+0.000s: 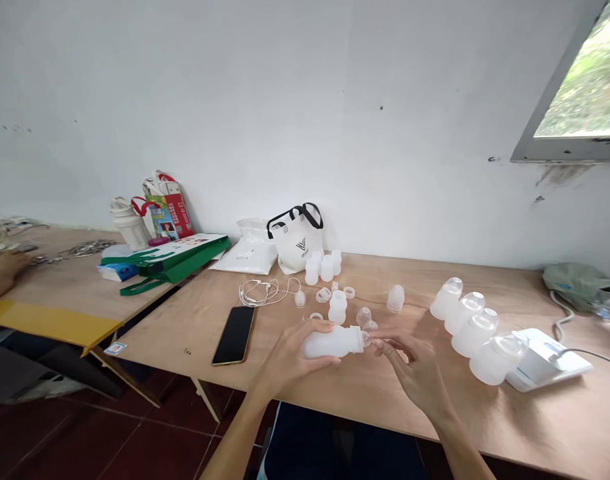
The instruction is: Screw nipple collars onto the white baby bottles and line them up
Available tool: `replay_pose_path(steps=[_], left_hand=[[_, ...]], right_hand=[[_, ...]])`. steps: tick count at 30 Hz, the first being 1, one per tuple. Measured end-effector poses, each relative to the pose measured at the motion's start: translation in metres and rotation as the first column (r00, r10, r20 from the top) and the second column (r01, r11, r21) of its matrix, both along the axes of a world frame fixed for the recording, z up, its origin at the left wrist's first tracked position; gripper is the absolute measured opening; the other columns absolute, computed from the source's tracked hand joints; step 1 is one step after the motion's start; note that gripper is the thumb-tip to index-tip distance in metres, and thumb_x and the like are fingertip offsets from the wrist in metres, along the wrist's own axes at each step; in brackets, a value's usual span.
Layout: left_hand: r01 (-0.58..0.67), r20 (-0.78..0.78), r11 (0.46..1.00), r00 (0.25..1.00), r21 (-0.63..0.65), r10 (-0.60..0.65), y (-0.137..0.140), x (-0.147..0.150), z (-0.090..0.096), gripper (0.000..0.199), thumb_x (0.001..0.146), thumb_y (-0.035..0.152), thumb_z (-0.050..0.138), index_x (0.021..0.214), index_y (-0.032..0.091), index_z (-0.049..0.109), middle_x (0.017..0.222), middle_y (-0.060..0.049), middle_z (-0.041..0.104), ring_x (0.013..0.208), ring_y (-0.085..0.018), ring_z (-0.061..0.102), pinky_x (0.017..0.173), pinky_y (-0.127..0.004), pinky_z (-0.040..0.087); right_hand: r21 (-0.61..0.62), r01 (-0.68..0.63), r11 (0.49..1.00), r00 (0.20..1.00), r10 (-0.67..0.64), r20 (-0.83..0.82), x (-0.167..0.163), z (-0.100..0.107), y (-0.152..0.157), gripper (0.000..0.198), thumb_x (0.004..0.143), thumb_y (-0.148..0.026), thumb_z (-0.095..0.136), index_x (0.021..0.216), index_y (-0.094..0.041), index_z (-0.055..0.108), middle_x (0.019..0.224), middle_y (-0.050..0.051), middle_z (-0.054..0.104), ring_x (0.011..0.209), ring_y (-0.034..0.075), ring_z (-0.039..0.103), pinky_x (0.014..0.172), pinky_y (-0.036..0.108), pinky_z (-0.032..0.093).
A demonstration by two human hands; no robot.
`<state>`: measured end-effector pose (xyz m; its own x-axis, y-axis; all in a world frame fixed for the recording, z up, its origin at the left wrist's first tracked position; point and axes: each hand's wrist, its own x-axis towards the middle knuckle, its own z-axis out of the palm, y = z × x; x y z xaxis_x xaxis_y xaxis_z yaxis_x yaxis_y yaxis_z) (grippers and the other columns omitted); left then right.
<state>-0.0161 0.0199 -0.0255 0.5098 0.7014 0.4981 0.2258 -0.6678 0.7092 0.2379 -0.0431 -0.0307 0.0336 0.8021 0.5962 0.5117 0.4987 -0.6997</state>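
A frosted white baby bottle (329, 343) lies on its side above the table's front part, with my left hand (291, 350) wrapped round its base end. At its neck sits a clear teat (367, 339), and the fingers of my right hand (412, 367) pinch its tip. Just beyond are loose teats (363, 316), a white ring (349, 292) and an upright bottle body (337, 308). A frosted domed piece (395, 299) stands behind my right hand. Several bottles with clear domed tops (467, 312) form a slanting row at the right.
A phone (233, 335) and white earphones (267, 291) lie left of my hands. More bottle bodies (327, 268) stand before a white bag (297, 243). A white device (549, 360) with a cable is at right. Another person's hand (7, 267) rests on the left table.
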Motion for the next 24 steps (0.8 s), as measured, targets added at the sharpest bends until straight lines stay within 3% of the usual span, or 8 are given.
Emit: replay_pose_path(steps=[6,9,13,15,17,19,21,24], left_hand=[[-0.073,-0.107,0.968,0.993,-0.241,0.049,-0.012,-0.004,0.02,0.046,0.077,0.048,0.086,0.113,0.025,0.069,0.114,-0.004,0.073,0.106,-0.027,0.066,0.09,-0.036,0.051],[0.03,-0.085,0.94,0.994,-0.341,-0.063,-0.014,-0.005,0.03,0.038,0.082,0.049,0.079,0.107,0.022,0.068,0.102,-0.002,0.072,0.096,-0.023,0.067,0.084,-0.032,0.051],[0.179,-0.014,0.837,0.976,-0.517,-0.217,-0.013,-0.007,0.034,0.037,0.089,0.053,0.07,0.106,0.021,0.061,0.098,-0.002,0.073,0.082,-0.019,0.068,0.071,-0.029,0.052],[0.136,-0.055,0.868,0.981,-0.478,-0.184,-0.014,-0.008,0.034,0.038,0.088,0.053,0.071,0.107,0.022,0.063,0.101,-0.002,0.073,0.083,-0.019,0.068,0.074,-0.029,0.053],[0.018,-0.131,0.939,0.989,-0.343,-0.066,-0.015,-0.007,0.033,0.038,0.086,0.052,0.076,0.109,0.023,0.066,0.105,-0.002,0.072,0.094,-0.022,0.068,0.081,-0.031,0.052],[-0.082,-0.174,0.975,0.984,-0.204,0.046,-0.016,-0.006,0.03,0.041,0.084,0.051,0.078,0.115,0.026,0.066,0.111,-0.001,0.072,0.101,-0.023,0.068,0.086,-0.032,0.052],[-0.103,-0.181,0.99,0.98,-0.093,0.085,-0.016,-0.004,0.026,0.043,0.085,0.05,0.079,0.12,0.028,0.065,0.118,-0.001,0.073,0.107,-0.024,0.068,0.092,-0.034,0.052],[-0.056,-0.164,0.998,0.985,0.032,0.061,-0.013,-0.003,0.02,0.041,0.088,0.047,0.077,0.122,0.028,0.065,0.124,-0.002,0.073,0.116,-0.025,0.067,0.101,-0.036,0.05]], right_hand=[[0.146,-0.005,0.989,1.0,0.002,0.026,0.003,-0.001,0.0,0.014,0.095,-0.026,0.067,0.102,-0.032,0.078,0.096,-0.001,0.082,0.088,0.021,0.079,0.081,0.031,0.064],[0.107,-0.041,0.993,0.999,0.038,0.034,0.003,-0.002,-0.001,0.015,0.097,-0.028,0.064,0.098,-0.031,0.079,0.1,0.001,0.082,0.092,0.024,0.079,0.082,0.035,0.065],[0.053,-0.058,0.997,0.998,0.057,0.018,0.002,0.0,-0.003,0.017,0.097,-0.033,0.063,0.095,-0.031,0.08,0.099,0.003,0.082,0.094,0.027,0.079,0.084,0.04,0.066],[0.013,-0.054,0.998,0.999,0.054,0.005,0.002,0.003,-0.004,0.017,0.096,-0.037,0.065,0.097,-0.032,0.08,0.098,0.003,0.082,0.094,0.027,0.079,0.085,0.04,0.065],[-0.071,-0.063,0.996,0.998,0.062,-0.016,0.002,0.006,-0.004,0.018,0.095,-0.041,0.067,0.101,-0.031,0.08,0.102,0.003,0.082,0.097,0.026,0.078,0.087,0.039,0.065],[-0.175,-0.091,0.98,0.995,0.082,-0.061,0.0,0.009,-0.002,0.024,0.094,-0.045,0.068,0.11,-0.03,0.078,0.107,0.004,0.081,0.099,0.026,0.077,0.089,0.039,0.064],[-0.259,-0.13,0.957,0.987,0.101,-0.121,-0.002,0.008,-0.001,0.03,0.094,-0.047,0.068,0.118,-0.029,0.076,0.11,0.006,0.08,0.097,0.025,0.077,0.088,0.039,0.064],[-0.29,-0.169,0.942,0.974,0.114,-0.197,-0.006,0.002,0.001,0.031,0.094,-0.047,0.067,0.116,-0.027,0.077,0.106,0.007,0.08,0.088,0.023,0.076,0.082,0.038,0.065]])
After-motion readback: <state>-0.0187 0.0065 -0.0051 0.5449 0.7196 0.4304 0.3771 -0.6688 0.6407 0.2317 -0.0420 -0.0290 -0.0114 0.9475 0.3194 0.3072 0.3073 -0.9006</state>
